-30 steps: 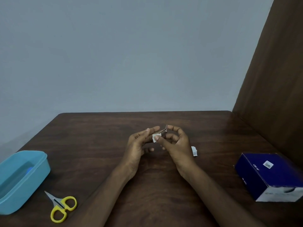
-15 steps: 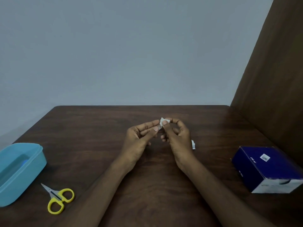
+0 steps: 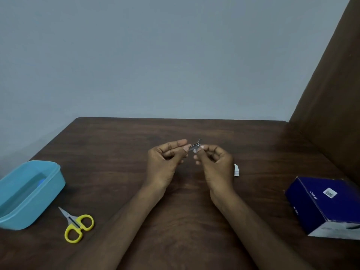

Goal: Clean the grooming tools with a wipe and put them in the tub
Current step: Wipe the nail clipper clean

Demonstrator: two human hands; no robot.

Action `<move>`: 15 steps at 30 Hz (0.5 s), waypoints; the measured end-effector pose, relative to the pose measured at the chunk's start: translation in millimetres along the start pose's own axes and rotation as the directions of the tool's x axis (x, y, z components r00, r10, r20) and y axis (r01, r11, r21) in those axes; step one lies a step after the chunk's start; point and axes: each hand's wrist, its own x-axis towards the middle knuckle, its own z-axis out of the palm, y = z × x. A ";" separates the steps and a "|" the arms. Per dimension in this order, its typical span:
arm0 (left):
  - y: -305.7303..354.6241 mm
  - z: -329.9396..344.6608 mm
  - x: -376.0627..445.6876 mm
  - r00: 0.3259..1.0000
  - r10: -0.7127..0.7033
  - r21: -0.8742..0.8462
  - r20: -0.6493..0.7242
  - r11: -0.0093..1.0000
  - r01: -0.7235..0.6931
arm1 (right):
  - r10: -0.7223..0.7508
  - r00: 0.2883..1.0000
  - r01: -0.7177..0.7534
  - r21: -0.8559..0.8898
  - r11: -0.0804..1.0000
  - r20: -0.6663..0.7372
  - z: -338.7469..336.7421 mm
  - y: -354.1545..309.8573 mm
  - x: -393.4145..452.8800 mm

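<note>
Dark wood table (image 3: 194,211) vs. grey wall; blue tub (image 3: 52,184) far left, scissors (image 3: 77,224) just right of it, navy box (image 3: 321,207) at right, torn packet (image 3: 236,170) behind the R wrist. Mid-table, above the surface, L hand (image 3: 165,162) pinches one end of a clipper (image 3: 194,146) w/ thumb + forefinger; R hand (image 3: 214,162) pinches the other end, a whitish scrap under its fingertips, prob. the wipe. Est.: clipper small, light, stiff, slick metal, lever sprung up, so hold the flat body edges, not the lever.

dark blue box (image 3: 319,203) — white logo and sticker, both unreadable
</note>
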 end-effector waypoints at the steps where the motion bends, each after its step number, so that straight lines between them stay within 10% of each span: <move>1: 0.9 0.3 -1.1 1.000 0.018 0.011 -0.003 1.000 -0.018 | 0.041 0.999 -0.042 0.027 0.999 0.033 2.1 0.2 -2.3; 10: -0.7 -3.5 -9.9 0.981 0.196 0.398 -0.014 0.901 -0.174 | 0.104 0.994 -0.109 0.193 0.975 0.038 -0.2 -6.0 -6.5; 15: 0.9 -1.6 -9.9 0.992 0.127 0.289 0.023 0.949 -0.128 | 0.037 0.997 -0.040 0.049 0.998 0.068 -1.9 -3.6 -10.3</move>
